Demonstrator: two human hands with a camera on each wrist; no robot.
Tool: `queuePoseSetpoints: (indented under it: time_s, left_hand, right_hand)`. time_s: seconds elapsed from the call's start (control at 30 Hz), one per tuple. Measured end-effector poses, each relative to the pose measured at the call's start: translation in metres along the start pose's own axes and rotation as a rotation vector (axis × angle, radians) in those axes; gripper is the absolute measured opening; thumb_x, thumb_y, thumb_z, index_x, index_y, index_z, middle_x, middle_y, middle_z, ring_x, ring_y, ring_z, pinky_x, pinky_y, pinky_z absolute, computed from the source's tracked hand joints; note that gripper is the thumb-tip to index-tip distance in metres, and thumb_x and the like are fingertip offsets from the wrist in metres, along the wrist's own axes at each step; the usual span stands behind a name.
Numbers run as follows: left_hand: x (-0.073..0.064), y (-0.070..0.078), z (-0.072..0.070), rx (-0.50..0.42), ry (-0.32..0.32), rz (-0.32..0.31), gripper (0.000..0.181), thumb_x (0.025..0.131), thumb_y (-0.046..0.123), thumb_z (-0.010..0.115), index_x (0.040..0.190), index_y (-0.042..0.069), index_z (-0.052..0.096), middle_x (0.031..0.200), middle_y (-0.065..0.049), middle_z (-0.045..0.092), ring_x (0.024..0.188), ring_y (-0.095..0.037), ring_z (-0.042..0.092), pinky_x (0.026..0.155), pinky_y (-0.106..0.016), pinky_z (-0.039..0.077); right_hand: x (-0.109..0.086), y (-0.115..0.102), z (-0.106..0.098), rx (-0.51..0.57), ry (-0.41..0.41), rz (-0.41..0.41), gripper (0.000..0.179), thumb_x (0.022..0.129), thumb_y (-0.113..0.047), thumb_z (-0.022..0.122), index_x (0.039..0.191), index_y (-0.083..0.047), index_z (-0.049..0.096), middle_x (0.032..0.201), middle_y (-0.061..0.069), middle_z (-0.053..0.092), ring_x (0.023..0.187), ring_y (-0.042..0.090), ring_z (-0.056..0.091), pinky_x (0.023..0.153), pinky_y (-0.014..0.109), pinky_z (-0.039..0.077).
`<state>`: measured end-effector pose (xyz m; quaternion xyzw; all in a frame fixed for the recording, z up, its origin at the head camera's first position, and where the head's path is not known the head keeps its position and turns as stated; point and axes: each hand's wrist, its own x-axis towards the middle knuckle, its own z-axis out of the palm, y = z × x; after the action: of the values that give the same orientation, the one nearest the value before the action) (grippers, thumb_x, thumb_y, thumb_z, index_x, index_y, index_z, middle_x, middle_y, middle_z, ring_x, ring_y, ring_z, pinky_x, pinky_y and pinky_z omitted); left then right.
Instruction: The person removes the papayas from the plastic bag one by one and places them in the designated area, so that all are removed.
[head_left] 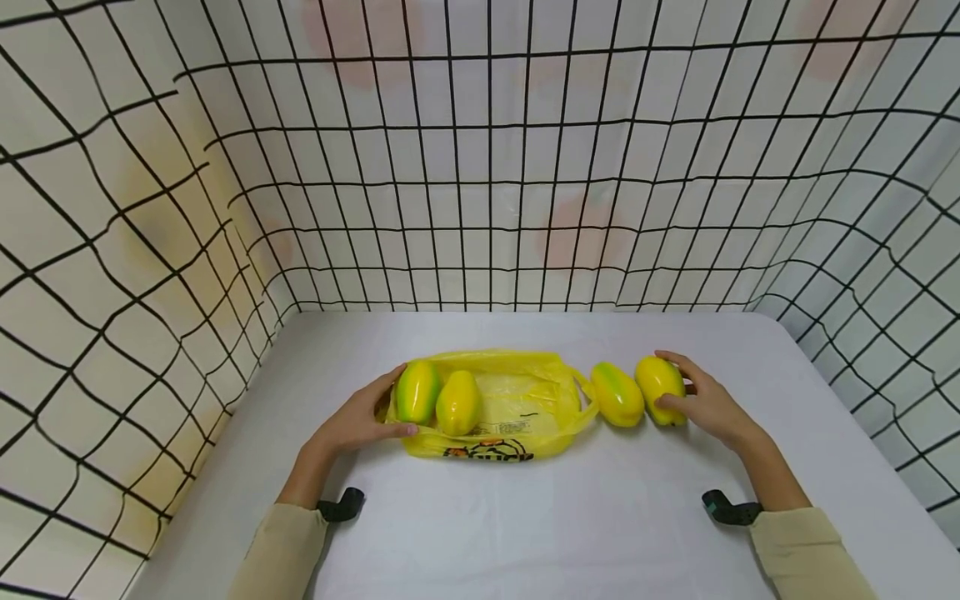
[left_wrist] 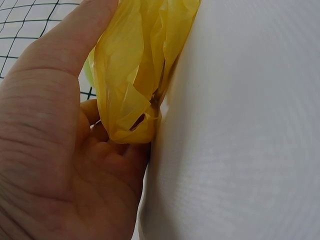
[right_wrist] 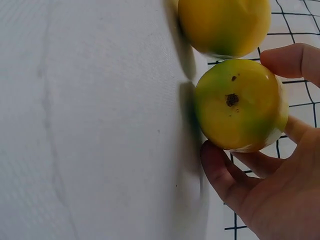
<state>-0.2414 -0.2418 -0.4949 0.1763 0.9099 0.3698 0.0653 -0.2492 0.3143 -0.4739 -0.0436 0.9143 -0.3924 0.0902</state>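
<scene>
A yellow plastic bag lies with its mouth spread open on the table. Inside its left end rest a green-yellow mango and a yellower mango, side by side. My left hand holds the bag's left end, its thumb along the near edge; in the left wrist view the crumpled yellow film sits between thumb and fingers. Past the bag's right end lies another mango, close to its handle. Just right of it, my right hand grips a fourth-looking yellow mango between thumb and fingers.
A white cloth covers the table. White walls with black grid netting rise at the back and both sides. A dark wrist device is on the left wrist, and a similar device on the right.
</scene>
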Motion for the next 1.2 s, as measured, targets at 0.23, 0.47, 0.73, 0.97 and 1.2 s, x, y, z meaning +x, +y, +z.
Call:
queuePoseSetpoints:
  time_s: [0.23,0.47,0.73,0.97,1.2]
  left_hand:
    - [0.0011,-0.0009,-0.0004,0.017,-0.007,0.004,0.106,0.071,0.061,0.077,0.155,0.033,0.018,0.159,0.005,0.028,0.147,-0.024,0.028,0.118,-0.055,0.026]
    - [0.0028,-0.0016,-0.0006,0.022,-0.003,0.015,0.106,0.071,0.062,0.077,0.155,0.035,0.018,0.159,0.006,0.028,0.146,-0.024,0.029,0.117,-0.056,0.027]
    - [0.0020,-0.0040,0.0012,0.017,-0.002,0.014,0.105,0.071,0.061,0.076,0.154,0.036,0.018,0.159,0.006,0.028,0.146,-0.024,0.029,0.117,-0.056,0.026]
    - [0.0000,-0.0039,0.0017,0.014,-0.002,0.025,0.104,0.071,0.060,0.077,0.154,0.035,0.019,0.158,0.005,0.030,0.145,-0.024,0.031,0.116,-0.056,0.028]
    - [-0.0002,-0.0037,0.0005,0.016,0.007,0.035,0.106,0.070,0.060,0.078,0.155,0.034,0.019,0.159,0.005,0.030,0.145,-0.024,0.031,0.116,-0.056,0.028]
  right_hand:
    - [-0.0028,-0.0030,0.0024,-0.027,-0.012,0.005,0.084,0.090,-0.043,0.064,0.157,-0.028,0.015,0.155,0.027,0.025,0.132,0.048,0.032,0.097,0.071,0.037]
    - [-0.0048,-0.0021,0.0007,-0.029,-0.031,0.003,0.086,0.090,-0.047,0.063,0.156,-0.023,0.013,0.156,0.027,0.021,0.132,0.049,0.031,0.097,0.070,0.037]
    - [-0.0030,0.0018,0.0016,-0.039,-0.050,-0.003,0.089,0.090,-0.052,0.062,0.157,-0.025,0.011,0.158,0.022,0.019,0.134,0.050,0.029,0.097,0.072,0.036]
    - [-0.0047,0.0046,0.0018,-0.054,-0.047,-0.026,0.092,0.089,-0.055,0.062,0.157,-0.026,0.008,0.160,0.020,0.018,0.134,0.051,0.029,0.096,0.073,0.035]
    - [-0.0063,0.0012,-0.0008,-0.062,-0.038,-0.030,0.094,0.088,-0.056,0.062,0.158,-0.024,0.007,0.161,0.019,0.015,0.137,0.053,0.026,0.098,0.075,0.032]
